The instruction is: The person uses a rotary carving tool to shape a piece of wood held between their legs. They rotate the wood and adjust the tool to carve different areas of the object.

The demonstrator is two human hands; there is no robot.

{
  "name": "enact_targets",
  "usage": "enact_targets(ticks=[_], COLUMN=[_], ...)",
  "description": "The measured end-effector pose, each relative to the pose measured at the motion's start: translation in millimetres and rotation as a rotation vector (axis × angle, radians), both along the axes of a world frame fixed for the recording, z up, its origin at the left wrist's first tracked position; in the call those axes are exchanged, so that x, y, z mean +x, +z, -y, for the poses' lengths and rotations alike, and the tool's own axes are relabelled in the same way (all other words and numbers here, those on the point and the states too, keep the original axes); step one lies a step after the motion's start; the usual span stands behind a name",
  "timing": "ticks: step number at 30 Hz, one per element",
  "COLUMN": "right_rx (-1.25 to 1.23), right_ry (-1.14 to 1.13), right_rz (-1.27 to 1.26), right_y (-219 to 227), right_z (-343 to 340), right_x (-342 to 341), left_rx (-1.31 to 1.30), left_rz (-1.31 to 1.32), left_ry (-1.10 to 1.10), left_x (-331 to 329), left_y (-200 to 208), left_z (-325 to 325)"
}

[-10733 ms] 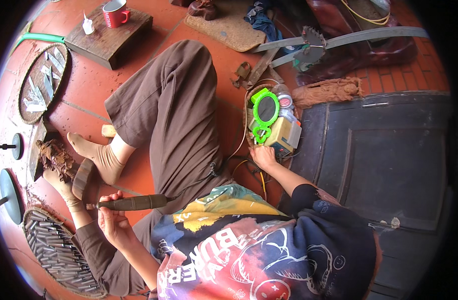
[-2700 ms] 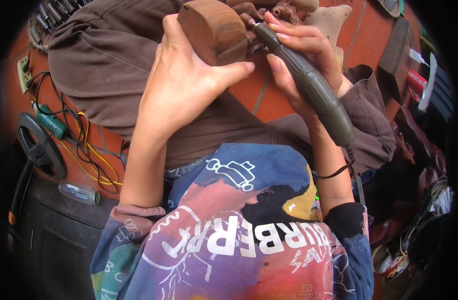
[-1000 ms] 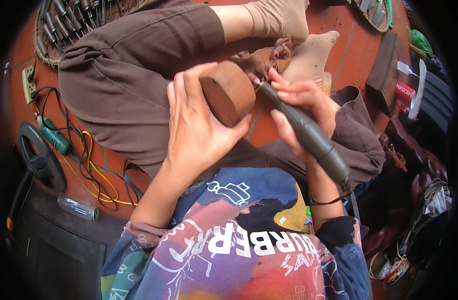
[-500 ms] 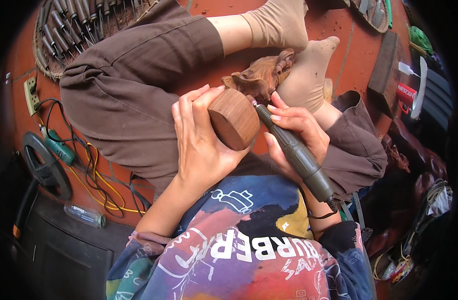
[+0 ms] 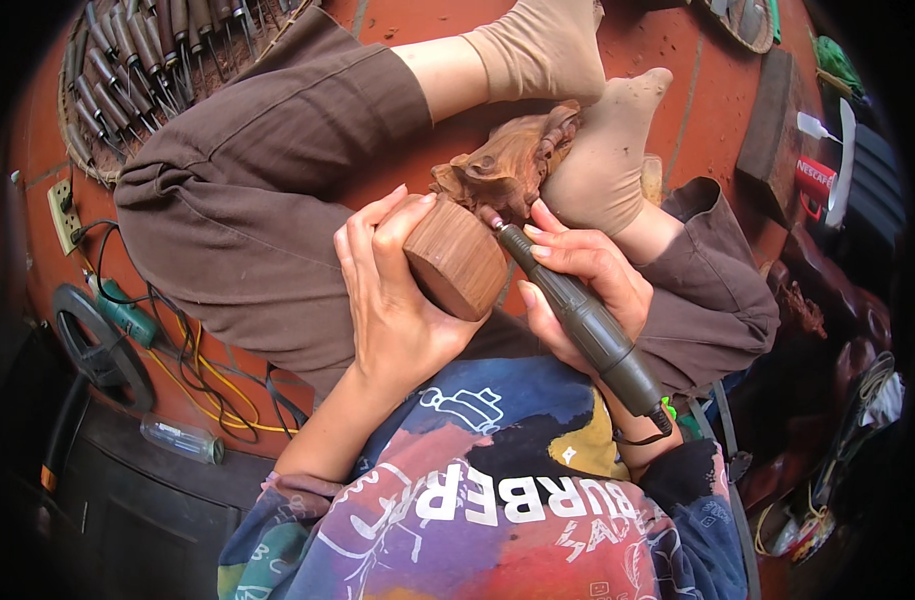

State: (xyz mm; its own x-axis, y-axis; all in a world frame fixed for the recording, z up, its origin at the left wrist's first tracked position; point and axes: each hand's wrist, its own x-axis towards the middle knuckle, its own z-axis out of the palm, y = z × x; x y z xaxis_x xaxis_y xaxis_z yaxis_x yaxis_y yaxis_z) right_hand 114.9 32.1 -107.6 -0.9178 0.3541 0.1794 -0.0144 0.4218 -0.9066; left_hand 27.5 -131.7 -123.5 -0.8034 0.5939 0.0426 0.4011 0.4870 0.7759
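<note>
My left hand [image 5: 393,290] is wrapped round the smooth, flat-ended base of a brown wood carving [image 5: 508,160]. The carved part points away from me, its far end close to my socked foot [image 5: 608,150]. In my right hand [image 5: 608,280] is a dark rotary tool [image 5: 588,325], gripped like a pen with the fingers near its front. Its small tip meets or nearly meets the carving just past the base; actual contact is hard to tell. A cord leaves the tool's rear end beside my right wrist.
A round basket [image 5: 83,150] of wooden-handled chisels [image 5: 128,75] lies far left. Nearer on that side are an outlet box [image 5: 65,213], tangled cables [image 5: 203,375], a black wheel [image 5: 103,345] and a clear bottle [image 5: 183,440]. A dark block [image 5: 768,130] and red cup [image 5: 814,180] stand right.
The whole view has shifted slightly. Both hands, with the carving and the rotary tool, appear a little further left and lower, and the tool's tip still points at the same area. Both grips are unchanged.
</note>
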Motion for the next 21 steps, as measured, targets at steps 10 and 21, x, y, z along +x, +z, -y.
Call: enact_targets(ticks=[10, 21], right_rx=[-0.061, -0.126], right_ry=[0.038, -0.044], right_rz=[0.059, -0.033], right_y=[10, -7], right_z=[-6, -8], right_x=[12, 2], left_rx=[-0.001, 0.075], left_rz=[-0.023, 0.006], left_ry=[-0.025, -0.056], left_x=[3, 3], left_y=[-3, -12], left_z=[-1, -1])
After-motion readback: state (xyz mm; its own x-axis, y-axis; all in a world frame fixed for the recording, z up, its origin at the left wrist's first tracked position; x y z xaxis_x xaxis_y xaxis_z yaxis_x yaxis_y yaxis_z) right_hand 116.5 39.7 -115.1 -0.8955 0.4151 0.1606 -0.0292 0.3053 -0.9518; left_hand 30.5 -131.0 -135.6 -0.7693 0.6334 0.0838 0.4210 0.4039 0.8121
